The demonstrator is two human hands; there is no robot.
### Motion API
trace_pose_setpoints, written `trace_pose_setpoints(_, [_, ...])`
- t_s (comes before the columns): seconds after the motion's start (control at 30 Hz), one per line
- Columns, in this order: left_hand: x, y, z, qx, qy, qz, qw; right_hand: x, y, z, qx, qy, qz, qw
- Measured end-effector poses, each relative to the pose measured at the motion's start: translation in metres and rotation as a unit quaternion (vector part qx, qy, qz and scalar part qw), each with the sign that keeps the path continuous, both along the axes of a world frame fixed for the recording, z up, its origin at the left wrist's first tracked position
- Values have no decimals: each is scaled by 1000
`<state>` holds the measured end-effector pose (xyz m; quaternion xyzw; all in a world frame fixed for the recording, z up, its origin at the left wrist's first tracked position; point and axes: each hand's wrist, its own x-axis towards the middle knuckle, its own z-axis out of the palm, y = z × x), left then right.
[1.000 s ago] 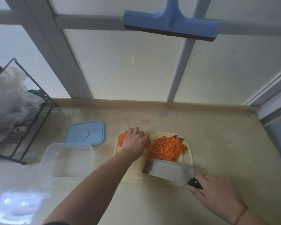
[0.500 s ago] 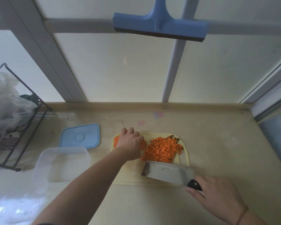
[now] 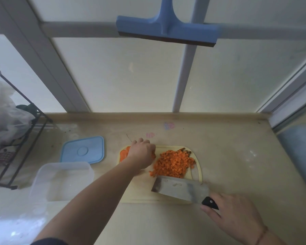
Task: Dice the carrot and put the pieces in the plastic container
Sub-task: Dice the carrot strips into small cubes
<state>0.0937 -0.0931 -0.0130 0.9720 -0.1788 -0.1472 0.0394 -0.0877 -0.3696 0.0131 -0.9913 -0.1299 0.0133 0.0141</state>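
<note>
A pale yellow cutting board (image 3: 141, 195) lies on the counter. A heap of diced carrot (image 3: 173, 163) covers its far right part. At the board's far left lie carrot slices (image 3: 124, 153), and my left hand (image 3: 141, 154) sits curled over them, hiding most of them. My right hand (image 3: 233, 220) grips the black handle of a cleaver (image 3: 180, 189), whose blade lies nearly flat over the board's near right part, just in front of the dice. The clear plastic container (image 3: 60, 181) stands to the left of the board with nothing visible in it.
The container's blue lid (image 3: 82, 152) lies beyond it. A black wire rack (image 3: 21, 144) holding plastic bags stands at the far left. A blue squeegee (image 3: 166, 30) hangs on the window above. More crumpled plastic lies at the near left corner.
My left hand stays curled over the carrot slices at the board's far left. The cleaver has shifted only slightly over the board's near right. The camera has tilted a little.
</note>
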Motion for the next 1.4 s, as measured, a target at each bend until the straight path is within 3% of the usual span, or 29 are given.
trace_pose_setpoints(0.13, [-1, -1, 4, -128, 61, 129, 981, 1, 1, 1, -6, 38, -7, 999])
trace_pose_setpoints(0.23, [-2, 1, 9, -206, 88, 172, 959, 3, 5, 6, -14, 53, -12, 998])
trace_pose_setpoints(0.43, [-13, 12, 16, -359, 52, 282, 888, 7, 1, 4, 5, 58, -22, 998])
trace_pose_setpoints(0.57, [-54, 25, 21, -452, -23, 378, 808, 17, -5, -1, 101, 137, -77, 982])
trace_pose_setpoints(0.67, [-108, 21, 12, -474, -50, 430, 767, 27, 0, 2, 220, 239, -110, 939])
trace_pose_setpoints(0.73, [-142, 9, -4, -458, -44, 442, 770, 37, 6, 4, 259, 286, -105, 916])
trace_pose_setpoints(0.87, [-173, -20, -37, -397, -26, 473, 786, 61, 12, -1, 229, 352, -32, 907])
trace_pose_setpoints(1.0, [-187, -40, -61, -295, -131, 428, 844, 76, 14, -13, 204, 357, 5, 911])
trace_pose_setpoints(1.1, [-194, -51, -77, -232, -218, 399, 860, 79, 10, -22, 202, 348, 25, 915])
trace_pose_setpoints(1.27, [-200, -56, -93, -235, -301, 278, 881, 79, 7, -36, 184, 353, 59, 915])
trace_pose_setpoints(1.4, [-203, -53, -99, -242, -300, 266, 884, 76, 9, -37, 198, 377, 60, 903])
